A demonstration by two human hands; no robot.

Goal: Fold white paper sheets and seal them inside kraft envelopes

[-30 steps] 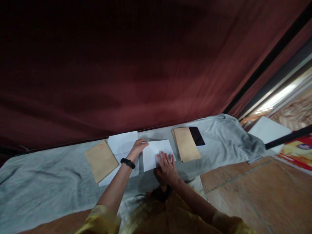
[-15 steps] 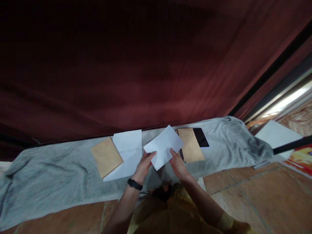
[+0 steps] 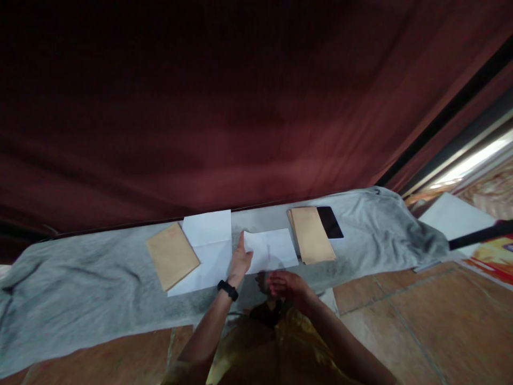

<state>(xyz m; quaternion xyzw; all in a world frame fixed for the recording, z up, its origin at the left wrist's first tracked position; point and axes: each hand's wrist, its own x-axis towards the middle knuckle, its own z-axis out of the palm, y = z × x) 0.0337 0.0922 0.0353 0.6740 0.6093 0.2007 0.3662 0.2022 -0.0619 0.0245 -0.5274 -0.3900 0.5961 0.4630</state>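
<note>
Paper (image 3: 272, 249) meets the open left hand (image 3: 241, 260) at its edge; right hand (image 3: 287, 283) hovers half-curled, empty.

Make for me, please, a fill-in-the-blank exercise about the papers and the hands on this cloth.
1. The left hand touches the folded white paper at its ____ edge.
2. The envelope stack next to the black phone is ____ in colour.
3. The papers lie on a cloth that is ____ in colour.
Missing words: left; brown; grey.
</note>
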